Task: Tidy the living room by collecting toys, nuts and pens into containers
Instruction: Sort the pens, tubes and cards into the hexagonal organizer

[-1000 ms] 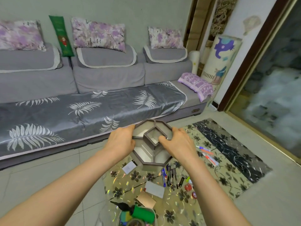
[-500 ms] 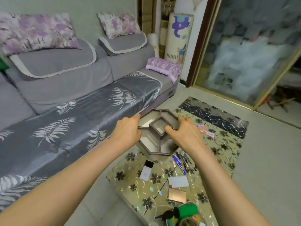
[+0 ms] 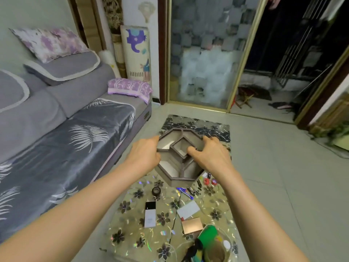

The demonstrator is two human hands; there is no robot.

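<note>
I hold a grey octagonal tray [image 3: 174,168] with several empty compartments in the air above a flowered mat [image 3: 170,220]. My left hand [image 3: 145,155] grips its left rim. My right hand [image 3: 209,155] grips the right side, thumb over the square middle compartment. Under the tray's near edge, pens [image 3: 186,191] and small red items [image 3: 206,181] lie on the mat. A clear container [image 3: 213,244] with a green toy in it stands at the mat's near edge.
A grey sofa [image 3: 62,140] with a leaf-print cover runs along the left. Cards [image 3: 188,209], a white box [image 3: 150,214] and a tape roll [image 3: 156,190] lie on the mat. Glass sliding doors [image 3: 204,59] stand behind, tiled floor to the right.
My view has swung to the right, away from the sofa toward the glass doors. Both hands keep their hold on the tray, which has stayed in front of me over the mat.
</note>
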